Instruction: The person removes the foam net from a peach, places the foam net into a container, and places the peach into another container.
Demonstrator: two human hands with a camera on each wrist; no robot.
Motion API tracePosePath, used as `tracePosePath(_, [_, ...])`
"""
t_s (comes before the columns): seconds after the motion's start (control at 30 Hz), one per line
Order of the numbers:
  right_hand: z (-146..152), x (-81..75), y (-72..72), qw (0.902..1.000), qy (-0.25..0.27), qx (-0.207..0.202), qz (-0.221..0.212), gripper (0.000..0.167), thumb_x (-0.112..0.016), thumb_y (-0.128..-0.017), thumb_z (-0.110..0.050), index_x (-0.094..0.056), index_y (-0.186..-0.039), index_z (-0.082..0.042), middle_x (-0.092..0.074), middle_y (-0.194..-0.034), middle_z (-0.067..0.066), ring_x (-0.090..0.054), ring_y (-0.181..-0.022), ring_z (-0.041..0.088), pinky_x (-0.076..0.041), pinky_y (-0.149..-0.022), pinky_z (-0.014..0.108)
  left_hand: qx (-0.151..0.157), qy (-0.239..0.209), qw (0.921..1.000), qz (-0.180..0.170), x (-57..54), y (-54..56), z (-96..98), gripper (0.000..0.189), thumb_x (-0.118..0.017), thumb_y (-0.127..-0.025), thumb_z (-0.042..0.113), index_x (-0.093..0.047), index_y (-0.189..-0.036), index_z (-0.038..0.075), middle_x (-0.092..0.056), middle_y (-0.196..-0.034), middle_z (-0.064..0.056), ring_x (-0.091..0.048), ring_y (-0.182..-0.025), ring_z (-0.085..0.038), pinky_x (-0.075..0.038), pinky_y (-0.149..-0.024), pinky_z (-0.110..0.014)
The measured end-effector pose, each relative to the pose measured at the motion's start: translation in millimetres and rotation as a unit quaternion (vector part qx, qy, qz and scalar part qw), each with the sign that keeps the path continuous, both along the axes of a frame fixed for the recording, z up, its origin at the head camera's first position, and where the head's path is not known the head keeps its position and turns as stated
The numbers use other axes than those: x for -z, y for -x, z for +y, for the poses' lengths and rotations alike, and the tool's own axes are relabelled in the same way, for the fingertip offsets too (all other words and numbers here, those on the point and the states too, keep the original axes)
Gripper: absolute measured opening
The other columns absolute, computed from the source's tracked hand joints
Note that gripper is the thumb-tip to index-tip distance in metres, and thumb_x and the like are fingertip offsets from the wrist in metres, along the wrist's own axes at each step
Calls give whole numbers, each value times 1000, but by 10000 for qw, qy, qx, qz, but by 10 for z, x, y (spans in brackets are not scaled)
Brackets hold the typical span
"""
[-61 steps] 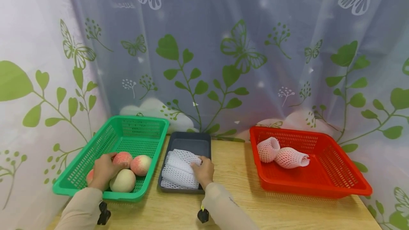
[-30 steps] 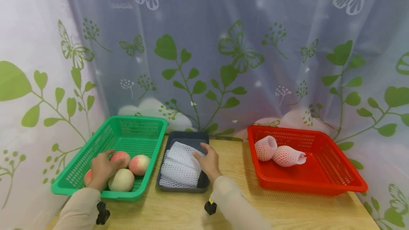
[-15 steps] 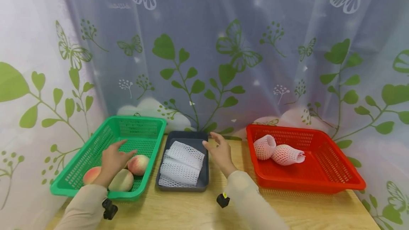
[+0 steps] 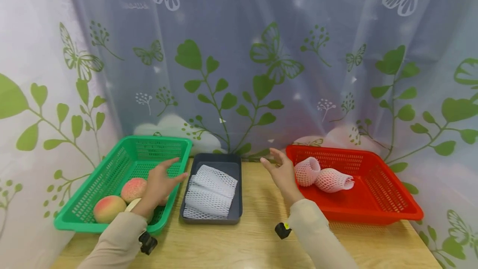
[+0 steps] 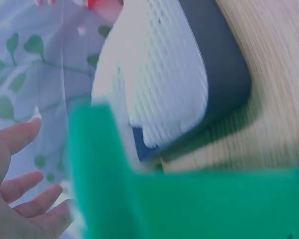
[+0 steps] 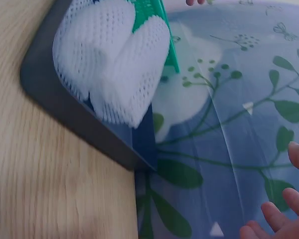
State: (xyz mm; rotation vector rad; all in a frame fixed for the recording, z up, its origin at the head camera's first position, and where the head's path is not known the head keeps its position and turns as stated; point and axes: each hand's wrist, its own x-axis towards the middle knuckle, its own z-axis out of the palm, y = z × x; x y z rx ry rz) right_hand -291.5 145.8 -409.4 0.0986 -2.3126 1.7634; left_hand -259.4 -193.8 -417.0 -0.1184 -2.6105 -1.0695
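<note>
Two bare hands are raised over the worktop, fingers spread apart on each. The left hand is above the right side of a green basket, its fingertips pointing toward a dark grey tray. In that basket sit a reddish peach and a yellow-red peach, side by side; a paler fruit lies partly covered by the left wrist, and what seems to be another shows only as a sliver beside it. White foam nets lie flat, overlapping in the tray between the hands. The right hand is beside the left edge of a red basket, which contains two pinkish net-covered bundles near its left end. A patterned curtain hangs behind.
</note>
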Motion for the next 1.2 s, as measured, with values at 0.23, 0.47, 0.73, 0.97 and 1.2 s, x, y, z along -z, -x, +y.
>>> tracePosePath(0.23, [297,-36,-52,9999,-12,112,-105,55,-69,-90,-23,-47,-138,-9,-46,-143,15,-39,-134,31,-34,-111,46,356,-31,9993,95,-81,-43,324,62,-78,-81,26,-55,-134,3,-53,-135,-24,-52,-55,-22,-49,-62,-36])
tracePosePath(0.47, [590,-31,-121,9987,-109,327,-364,58,-68,-91,-28,-45,-141,-11,-43,-146,14,-37,-136,32,-37,-109,45,795,-215,9958,391,-58,-67,649,57,-80,-79,25,-60,-128,4,-62,-125,-18,-59,-68,-27,-52,-67,-38])
tracePosePath(0.73, [883,-16,-172,9970,-110,679,-348,54,-64,-93,-22,-44,-141,-7,-42,-146,17,-33,-138,34,-32,-112,46,1138,-492,9919,270,-6,-77,1020,55,-80,-79,24,-61,-128,6,-60,-128,-15,-57,-114,-35,-52,-88,-49])
tracePosePath(0.97, [1169,3,-225,9931,-179,1031,-525,55,-62,-94,-17,-41,-144,-7,-39,-148,19,-30,-139,36,-37,-108,50,1504,-720,9860,49,51,-82,1341,57,-79,-80,26,-60,-129,7,-59,-130,-16,-57,-115,-34,-52,-87,-46])
tracePosePath(1.2, [1432,63,-249,9880,-580,1335,-521,61,-66,-92,-23,-40,-144,-6,-39,-147,21,-29,-139,39,-29,-112,54,1905,-1021,9760,-256,129,-96,1678,57,-77,-82,28,-58,-130,5,-57,-131,-19,-58,-110,-39,-52,-86,-48])
